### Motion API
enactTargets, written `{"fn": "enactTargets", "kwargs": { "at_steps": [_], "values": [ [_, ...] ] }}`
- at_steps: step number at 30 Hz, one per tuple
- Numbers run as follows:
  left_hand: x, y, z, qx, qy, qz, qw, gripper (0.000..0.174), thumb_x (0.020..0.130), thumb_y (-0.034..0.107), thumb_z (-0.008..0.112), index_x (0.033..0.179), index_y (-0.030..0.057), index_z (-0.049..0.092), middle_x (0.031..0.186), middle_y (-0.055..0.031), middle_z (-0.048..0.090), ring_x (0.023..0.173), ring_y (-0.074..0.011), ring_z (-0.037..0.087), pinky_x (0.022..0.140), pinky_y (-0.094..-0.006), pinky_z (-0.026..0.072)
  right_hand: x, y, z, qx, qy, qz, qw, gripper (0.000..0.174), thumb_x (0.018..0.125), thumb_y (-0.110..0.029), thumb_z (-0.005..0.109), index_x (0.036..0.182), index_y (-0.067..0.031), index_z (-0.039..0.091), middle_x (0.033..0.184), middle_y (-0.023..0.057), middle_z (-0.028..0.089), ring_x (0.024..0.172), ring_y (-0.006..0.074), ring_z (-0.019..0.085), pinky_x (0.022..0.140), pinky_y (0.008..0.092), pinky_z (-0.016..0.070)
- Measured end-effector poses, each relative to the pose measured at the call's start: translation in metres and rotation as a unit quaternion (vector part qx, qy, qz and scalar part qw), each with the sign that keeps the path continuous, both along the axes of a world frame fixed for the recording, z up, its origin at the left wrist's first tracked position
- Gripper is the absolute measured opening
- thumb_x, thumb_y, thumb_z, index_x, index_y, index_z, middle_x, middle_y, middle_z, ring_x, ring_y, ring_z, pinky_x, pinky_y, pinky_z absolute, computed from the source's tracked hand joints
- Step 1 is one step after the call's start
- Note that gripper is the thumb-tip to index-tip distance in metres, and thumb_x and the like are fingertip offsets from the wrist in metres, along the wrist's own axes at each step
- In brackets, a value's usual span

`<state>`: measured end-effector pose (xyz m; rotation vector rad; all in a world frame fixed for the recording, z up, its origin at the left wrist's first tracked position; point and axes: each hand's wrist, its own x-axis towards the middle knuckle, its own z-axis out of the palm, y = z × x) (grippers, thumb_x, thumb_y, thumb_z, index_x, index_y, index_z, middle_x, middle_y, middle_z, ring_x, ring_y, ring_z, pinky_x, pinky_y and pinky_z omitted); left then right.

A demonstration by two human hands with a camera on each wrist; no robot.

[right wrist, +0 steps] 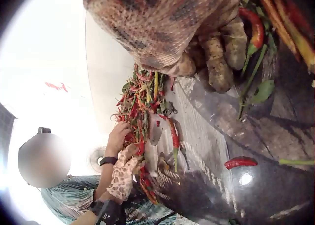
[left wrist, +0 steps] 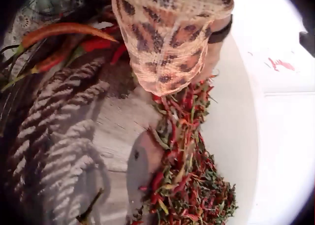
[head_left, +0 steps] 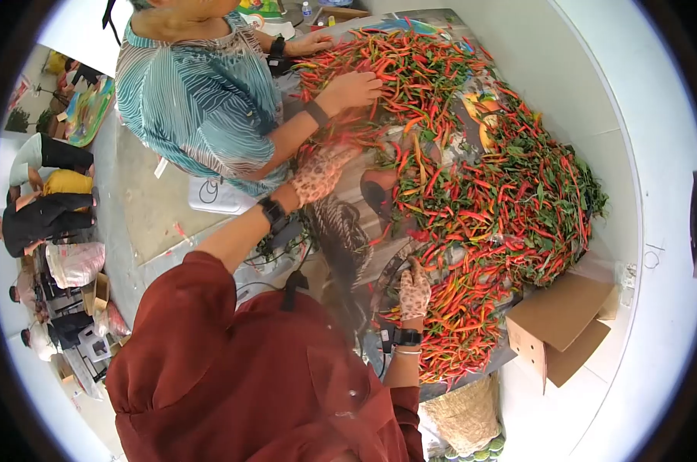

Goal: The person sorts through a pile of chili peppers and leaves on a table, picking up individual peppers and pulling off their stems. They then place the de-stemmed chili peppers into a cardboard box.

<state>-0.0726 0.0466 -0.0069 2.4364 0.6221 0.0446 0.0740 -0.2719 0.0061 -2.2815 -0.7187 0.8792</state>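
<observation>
The work in hand looked like picking through the chillies (head_left: 487, 208) heaped on the table (head_left: 347, 231). The gloved right hand (head_left: 414, 291) lay at the heap's near edge. Its fingers (right wrist: 219, 62) curled down onto the table with a red chilli just beside them; whether they pinched it could not be told. The left hand (head_left: 317, 173) reached into chillies further out, blurred, its grip unreadable. The next move probably called for a clean pinch on one stem, drawing it free of the tangle.
</observation>
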Motion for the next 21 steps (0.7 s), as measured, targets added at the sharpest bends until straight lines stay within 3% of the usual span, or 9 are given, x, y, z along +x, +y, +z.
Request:
{"fn": "enactTargets", "kwargs": {
  "at_steps": [2,4,8,9,10,12,18,21],
  "values": [
    [-0.017,-0.018,-0.002,0.106,-0.064,0.032,0.992,0.048,0.090,0.006,0.046,0.138,0.0069,0.039,0.138,-0.0108,0.042,0.123,-0.0272,0.042,0.101,-0.0352,0.0376,-0.001,-0.002,-0.007,0.004,0.023,-0.031,0.999,0.034,0.091,-0.007,0.048,0.124,-0.0044,0.055,0.120,0.0144,0.059,0.104,0.0266,0.058,0.090,0.0346,0.0456],
    [-0.038,-0.038,-0.005,0.076,-0.028,0.052,0.995,0.049,0.089,0.012,0.050,0.136,0.0069,0.040,0.137,-0.0124,0.042,0.125,-0.0303,0.039,0.103,-0.0393,0.0357,0.000,-0.005,-0.012,0.038,-0.037,0.010,0.999,0.034,0.091,-0.008,0.048,0.124,-0.0044,0.054,0.118,0.0149,0.060,0.104,0.0272,0.058,0.089,0.0346,0.0461],
    [-0.070,-0.060,-0.015,-0.013,-0.003,0.088,0.996,0.044,0.088,0.013,0.052,0.131,0.0062,0.045,0.130,-0.0158,0.046,0.120,-0.0321,0.043,0.102,-0.0404,0.0363,0.000,-0.005,-0.011,0.063,-0.027,0.006,0.998,0.032,0.092,-0.009,0.048,0.124,-0.0049,0.055,0.117,0.0140,0.060,0.106,0.0266,0.058,0.090,0.0335,0.0455],
    [-0.071,-0.061,-0.012,-0.066,0.030,0.115,0.991,0.042,0.088,0.014,0.052,0.128,0.0058,0.047,0.127,-0.0169,0.047,0.118,-0.0329,0.044,0.102,-0.0408,0.0363,0.001,-0.007,-0.016,0.058,-0.014,-0.001,0.998,0.036,0.090,-0.017,0.047,0.124,-0.0096,0.053,0.119,0.0168,0.059,0.108,0.0336,0.056,0.093,0.0396,0.0437],
    [-0.070,-0.060,-0.011,-0.067,0.031,0.115,0.991,0.042,0.088,0.014,0.052,0.128,0.0058,0.047,0.127,-0.0169,0.047,0.118,-0.0329,0.044,0.102,-0.0408,0.0363,0.002,-0.008,-0.020,0.057,-0.013,-0.002,0.998,0.036,0.090,-0.017,0.047,0.124,-0.0096,0.053,0.119,0.0168,0.059,0.108,0.0336,0.056,0.093,0.0396,0.0437],
    [-0.064,-0.057,-0.010,-0.014,-0.005,0.106,0.994,0.038,0.088,0.015,0.052,0.125,0.0051,0.050,0.123,-0.0175,0.049,0.116,-0.0337,0.046,0.101,-0.0404,0.0369,0.003,-0.012,-0.028,0.036,-0.004,-0.002,0.999,0.033,0.092,-0.010,0.049,0.125,-0.0081,0.054,0.111,0.0122,0.062,0.094,0.0247,0.061,0.083,0.0359,0.0479],
    [-0.023,-0.049,-0.023,0.060,-0.017,0.075,0.995,0.044,0.088,0.022,0.052,0.127,0.0011,0.048,0.130,-0.0184,0.047,0.121,-0.0333,0.044,0.102,-0.0415,0.0355,-0.001,-0.009,-0.026,0.033,-0.079,0.036,0.996,0.035,0.092,-0.016,0.050,0.126,-0.0093,0.052,0.105,0.0151,0.063,0.088,0.0280,0.061,0.080,0.0380,0.0480],
    [0.006,-0.072,0.004,0.049,-0.019,0.034,0.998,0.047,0.087,0.030,0.056,0.125,0.0022,0.051,0.127,-0.0172,0.050,0.120,-0.0324,0.045,0.103,-0.0406,0.0347,-0.004,0.000,-0.006,0.038,-0.061,0.036,0.997,0.036,0.091,-0.018,0.051,0.126,-0.0092,0.052,0.110,0.0177,0.062,0.098,0.0322,0.060,0.085,0.0389,0.0476]
  ]
}}
